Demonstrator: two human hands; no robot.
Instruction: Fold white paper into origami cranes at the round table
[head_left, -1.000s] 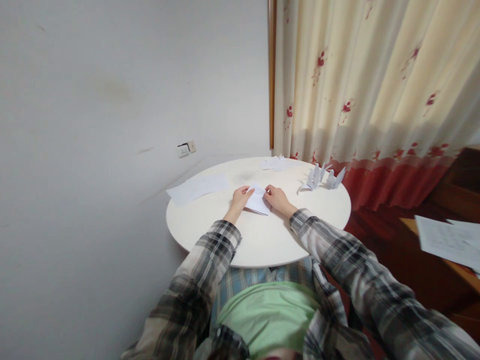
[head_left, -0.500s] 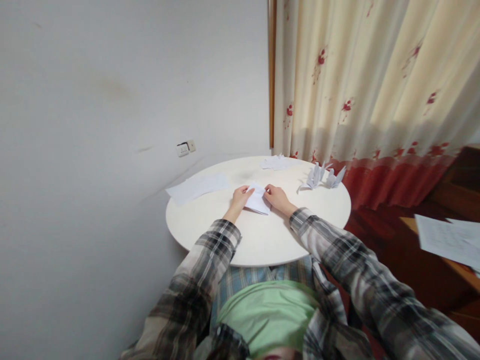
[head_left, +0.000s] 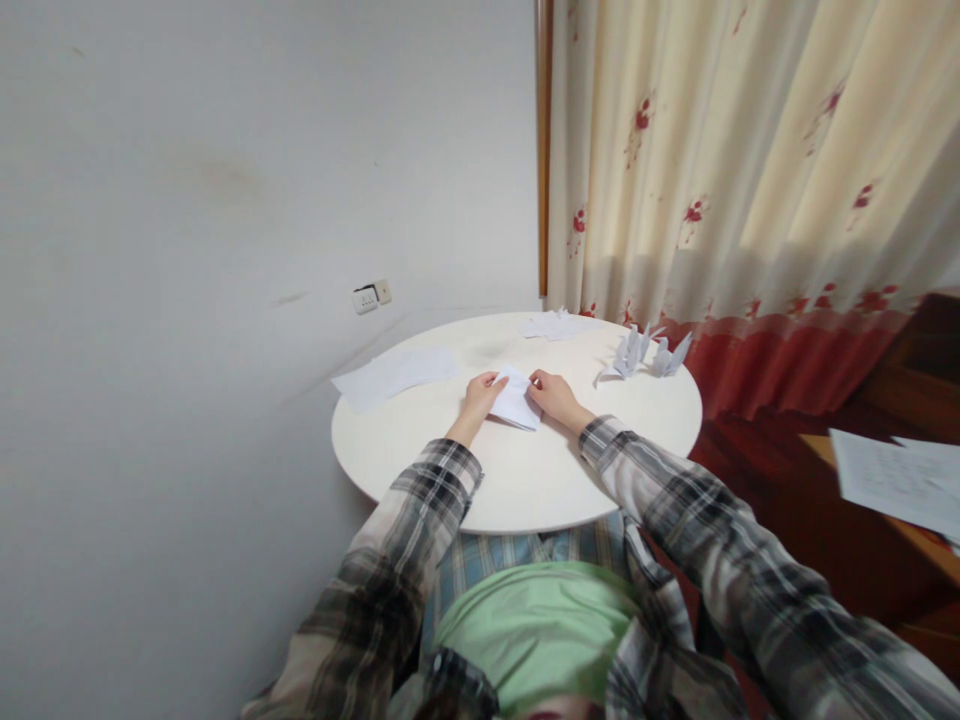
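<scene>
The underside of the folded white paper (head_left: 515,405) is staying out of sight, and its inner layers are being too small to make out. It is lying near the middle of the round surface (head_left: 525,490), between the two hands. The left hand (head_left: 478,398) is pinching its left side, thumb on top, the other fingers partly disappearing behind it. The right hand (head_left: 556,396) is curling inward and pinching the right edge, its fingertips partly hidden. Both forearms are reaching forward and converging, the plaid sleeves (head_left: 431,500) running out of frame below.
</scene>
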